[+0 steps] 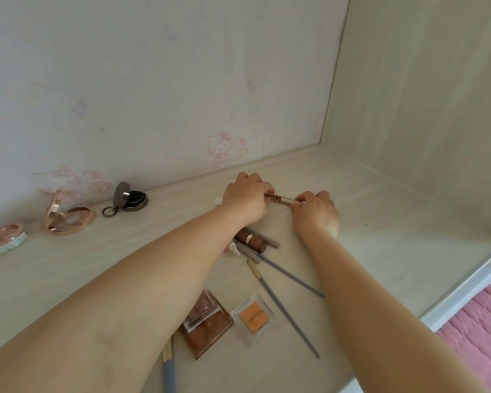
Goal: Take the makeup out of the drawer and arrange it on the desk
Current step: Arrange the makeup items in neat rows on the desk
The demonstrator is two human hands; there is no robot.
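My left hand (245, 197) and my right hand (316, 211) each grip one end of a slim brown and gold tube (281, 199), held level just above the pale desk (380, 222) near the back wall. Below my hands lie a brown lipstick with a gold ring (250, 240), several grey pencils (289, 276) and a small white tube (234, 249). Nearer me sit an orange blush pan in a clear case (253, 317) and a brown eyeshadow palette (207, 324). A blue-handled brush (169, 370) pokes out under my left forearm.
At the back left stand an open dark round compact with a ring (131, 199), an open pink compact (68, 219) and a round pink tin (3, 239). A side panel closes the desk on the right. The desk's front edge (465, 282) borders a pink cloth (479, 330).
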